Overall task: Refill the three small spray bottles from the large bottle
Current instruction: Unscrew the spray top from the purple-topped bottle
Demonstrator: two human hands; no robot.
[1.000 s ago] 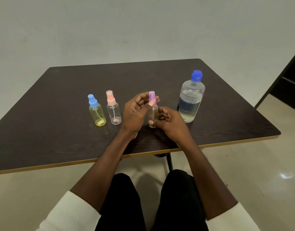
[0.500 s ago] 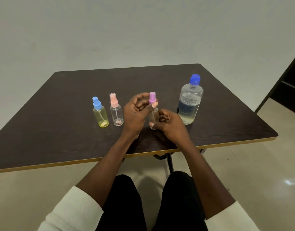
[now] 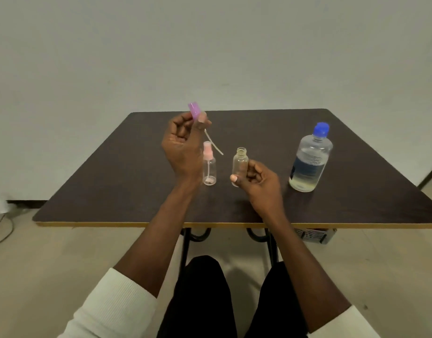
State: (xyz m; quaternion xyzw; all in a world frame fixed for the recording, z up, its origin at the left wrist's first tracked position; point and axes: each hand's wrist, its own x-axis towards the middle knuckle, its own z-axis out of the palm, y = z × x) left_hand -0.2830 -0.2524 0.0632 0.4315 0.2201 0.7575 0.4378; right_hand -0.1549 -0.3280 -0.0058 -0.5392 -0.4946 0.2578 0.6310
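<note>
My left hand [image 3: 183, 145] pinches a purple spray cap [image 3: 194, 112] raised above the table, its thin dip tube [image 3: 213, 144] hanging down to the right. My right hand [image 3: 257, 180] grips a small clear bottle [image 3: 240, 163] near its base; its neck is uncapped. A pink-capped small spray bottle [image 3: 209, 164] stands on the table just right of my left wrist. The large bottle [image 3: 310, 159] with a blue cap stands at the right, holding some pale liquid at the bottom. The blue-capped small bottle is hidden behind my left hand.
The dark table [image 3: 127, 191] has a light wooden front edge, with metal legs beneath. A small crate [image 3: 314, 235] sits on the floor under the right side. A cable [image 3: 2, 228] lies on the floor at left.
The purple cap has come off the small bottle; my left hand lifted it up and left with its tube. The camera view shifted left, so the table sits further right.
</note>
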